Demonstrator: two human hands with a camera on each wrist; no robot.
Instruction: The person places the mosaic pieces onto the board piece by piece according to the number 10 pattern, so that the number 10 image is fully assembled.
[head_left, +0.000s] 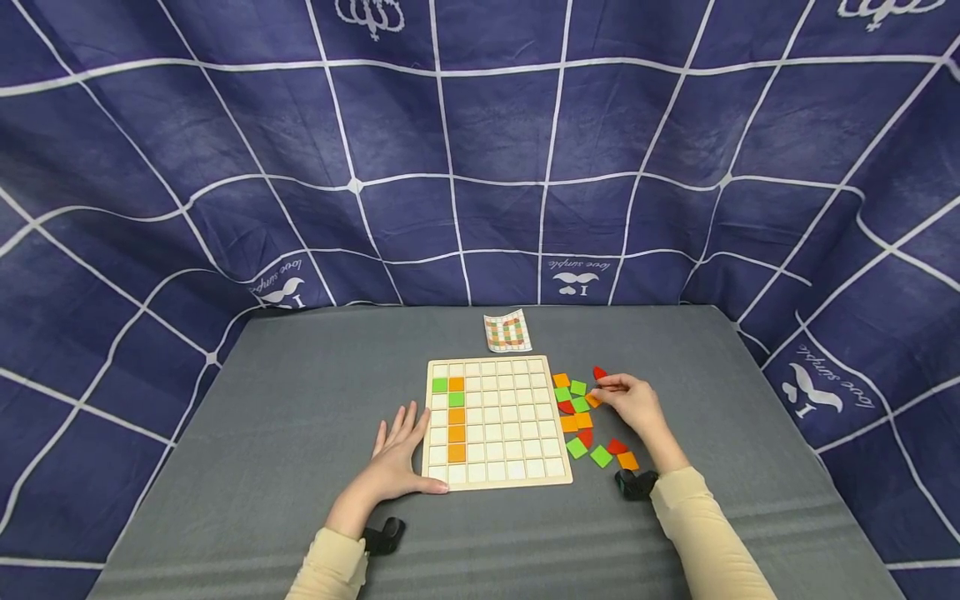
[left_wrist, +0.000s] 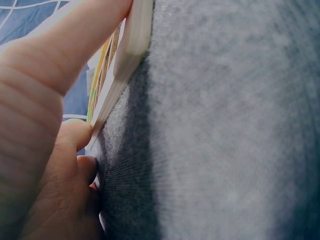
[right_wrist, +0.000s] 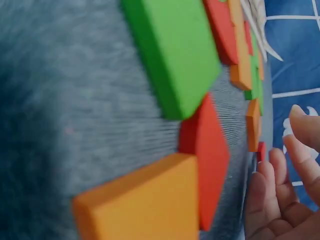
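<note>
A wooden grid board point(head_left: 495, 487) with pale square cells lies on the grey table. In its left columns sit several tiles, orange ones point(head_left: 457, 433) and green ones point(head_left: 457, 399). My left hand point(head_left: 397, 467) rests with fingers spread at the board's left edge, thumb on its near left corner. Loose tiles lie to the right of the board. Over their far side is my right hand point(head_left: 633, 404), its fingertips beside an orange square tile point(right_wrist: 253, 125) and a red quarter-round tile point(head_left: 599, 372). In the right wrist view nothing shows between thumb and fingers.
A small card point(head_left: 507, 332) printed with a coloured grid lies behind the board. Nearer me on the right are a green tile point(right_wrist: 175, 55), a red tile point(right_wrist: 212, 160) and an orange tile point(right_wrist: 145, 200). A dark blue curtain point(head_left: 495, 217) with white lines surrounds the table.
</note>
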